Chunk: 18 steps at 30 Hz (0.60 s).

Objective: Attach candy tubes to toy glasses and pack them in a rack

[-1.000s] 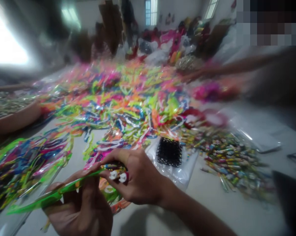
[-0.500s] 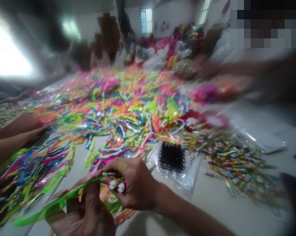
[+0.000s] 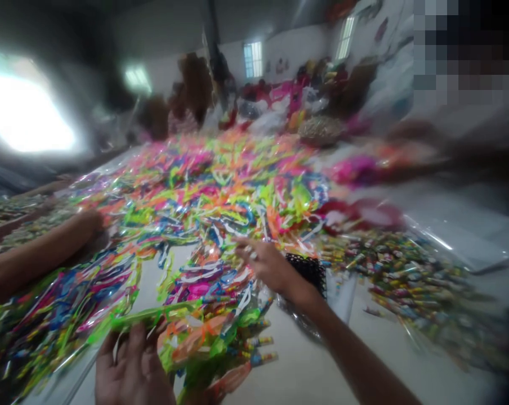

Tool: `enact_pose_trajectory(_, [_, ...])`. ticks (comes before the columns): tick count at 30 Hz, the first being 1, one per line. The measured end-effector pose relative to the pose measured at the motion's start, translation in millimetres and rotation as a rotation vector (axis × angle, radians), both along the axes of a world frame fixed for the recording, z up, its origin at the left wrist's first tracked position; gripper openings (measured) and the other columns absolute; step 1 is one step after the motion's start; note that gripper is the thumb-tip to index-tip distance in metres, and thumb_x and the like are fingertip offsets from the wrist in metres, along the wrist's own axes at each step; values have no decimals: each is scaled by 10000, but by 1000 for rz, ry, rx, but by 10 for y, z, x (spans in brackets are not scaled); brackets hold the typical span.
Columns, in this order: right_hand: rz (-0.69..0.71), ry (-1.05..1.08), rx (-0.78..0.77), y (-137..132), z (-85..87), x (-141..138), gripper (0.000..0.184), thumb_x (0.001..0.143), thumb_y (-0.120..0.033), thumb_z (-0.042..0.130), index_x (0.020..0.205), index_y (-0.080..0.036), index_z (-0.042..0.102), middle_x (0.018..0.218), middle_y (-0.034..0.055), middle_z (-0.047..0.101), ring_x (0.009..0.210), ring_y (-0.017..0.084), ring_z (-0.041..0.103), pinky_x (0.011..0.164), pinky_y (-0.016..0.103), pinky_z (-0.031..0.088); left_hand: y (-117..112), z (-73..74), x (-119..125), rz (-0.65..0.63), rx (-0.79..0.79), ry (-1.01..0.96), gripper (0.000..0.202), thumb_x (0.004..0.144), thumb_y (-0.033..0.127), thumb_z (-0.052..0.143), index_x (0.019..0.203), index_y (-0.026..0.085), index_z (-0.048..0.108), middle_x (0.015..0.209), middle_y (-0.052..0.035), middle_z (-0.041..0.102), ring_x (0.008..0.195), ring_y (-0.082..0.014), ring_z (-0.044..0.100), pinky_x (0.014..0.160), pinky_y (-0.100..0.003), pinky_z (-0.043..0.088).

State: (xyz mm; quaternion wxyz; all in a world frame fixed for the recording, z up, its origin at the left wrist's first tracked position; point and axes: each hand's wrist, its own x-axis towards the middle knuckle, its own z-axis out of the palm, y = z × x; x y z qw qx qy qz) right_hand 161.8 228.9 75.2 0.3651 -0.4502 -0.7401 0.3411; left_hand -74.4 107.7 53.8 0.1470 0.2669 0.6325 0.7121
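Note:
My left hand (image 3: pixel 132 365), low in the view, has its fingers closed around a bright green plastic strip (image 3: pixel 170 309). A small patterned stick (image 3: pixel 214 299) shows at the strip's far end. My right hand (image 3: pixel 273 270) is stretched over the near edge of a heap of coloured strips (image 3: pixel 220 194). White tips of small sticks (image 3: pixel 252 254) show between its curled, slightly blurred fingers. Below it, in front of me, lies a bunch of orange and green strips (image 3: pixel 199 343) with patterned stick ends (image 3: pixel 260 341) pointing right.
A black lattice block (image 3: pixel 307 270) on a clear plastic bag (image 3: pixel 341 289) is partly behind my right wrist. Many small patterned sticks (image 3: pixel 406 281) are spread at the right. Another person's arm (image 3: pixel 47 250) reaches in from the left, and a blurred arm (image 3: pixel 457 152) from the right.
My right hand has left the green strip and moved forward and right, over the heap. My left hand still holds the strip. The left person's arm has come further in.

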Motion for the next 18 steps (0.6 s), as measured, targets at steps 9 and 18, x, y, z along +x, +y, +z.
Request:
enact_pose_trajectory(9, [-395,-256,-89,463,-526,412,421,1052,-259,521,1439,-158,654,1210,177,725,1092,294,675,972,397,511,-72,-128,45,-46,-36,-114,497,755,363,833,1182,262,598,1026,10,639,878,-214,731,849,-380,639])
enact_pose_trajectory(18, [-425,-9,-112,562,-744,388,286,1008,-223,571,1239,-119,705,1318,174,664,1201,256,627,1039,409,486,-224,124,161,-6,-65,89,177,796,220,742,957,189,674,1044,-30,628,788,-143,621,687,-258,535])
